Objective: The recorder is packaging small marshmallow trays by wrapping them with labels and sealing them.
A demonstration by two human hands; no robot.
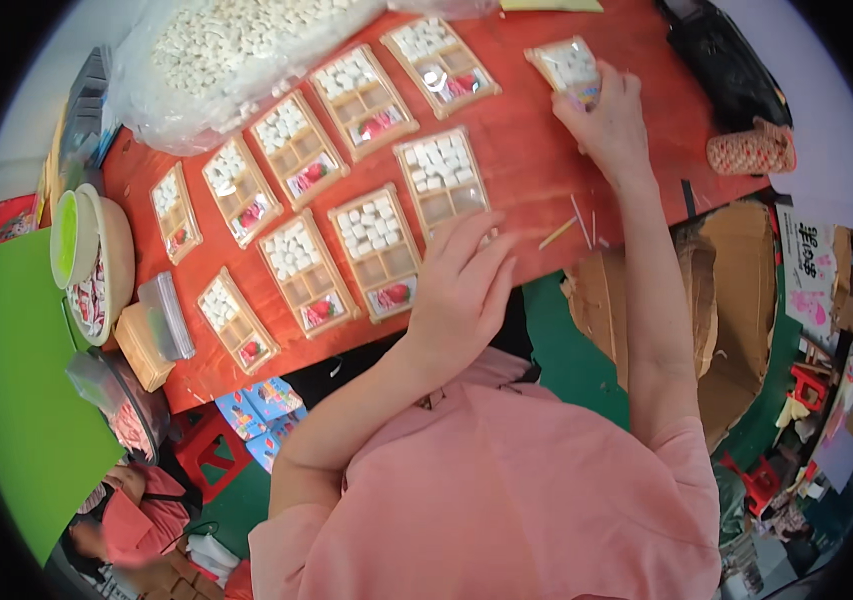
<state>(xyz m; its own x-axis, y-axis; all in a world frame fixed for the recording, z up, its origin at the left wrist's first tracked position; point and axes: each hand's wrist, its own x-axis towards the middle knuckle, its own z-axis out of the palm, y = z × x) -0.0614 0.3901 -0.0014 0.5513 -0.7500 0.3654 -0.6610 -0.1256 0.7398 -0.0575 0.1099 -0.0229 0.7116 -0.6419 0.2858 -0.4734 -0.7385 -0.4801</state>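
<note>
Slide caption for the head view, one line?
Left hand over the near end of a tray of white pieces on a red table, right hand at another tray.

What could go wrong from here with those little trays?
The left hand lies over part of one tray, so it might jostle the white pieces. The right hand has its fingers on a second tray, which could tip. A yellow stick near the table's edge might roll off.
</note>
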